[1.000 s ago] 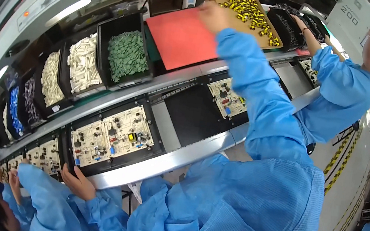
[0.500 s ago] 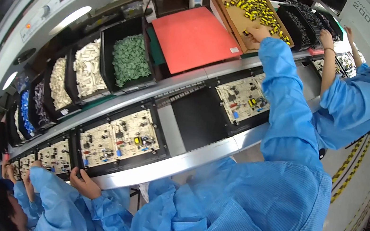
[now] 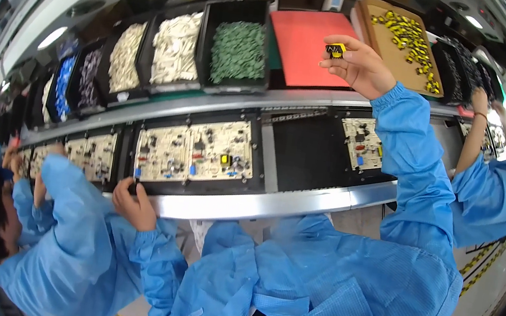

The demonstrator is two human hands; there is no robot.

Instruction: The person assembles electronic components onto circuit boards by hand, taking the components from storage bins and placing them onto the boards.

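My right hand (image 3: 361, 68) is raised above the line in front of the red sheet, pinching a small yellow-and-black transformer (image 3: 335, 50) between thumb and fingers. More transformers (image 3: 408, 40) of this kind lie loose in an open cardboard box (image 3: 387, 67) beyond my wrist. My left hand (image 3: 138, 205) rests at the near corner of a black tray (image 3: 209, 185). Its fingers are curled, with a small dark bit between thumb and forefinger that I cannot make out. That tray carries two cream circuit boards (image 3: 222, 147) full of parts. Another populated board (image 3: 360, 141) sits farther right, partly behind my right sleeve.
Black bins of green parts (image 3: 239, 51), white parts (image 3: 176, 48), cream parts (image 3: 125, 60) and blue parts (image 3: 63, 87) line the far side. A metal rail (image 3: 259, 201) runs along the near edge. Co-workers in blue stand close at left (image 3: 72, 229) and right (image 3: 495, 201).
My right hand has come out of the cardboard box and moved left, lifting a transformer. My left hand stays at the tray's corner. The whole view has shifted.
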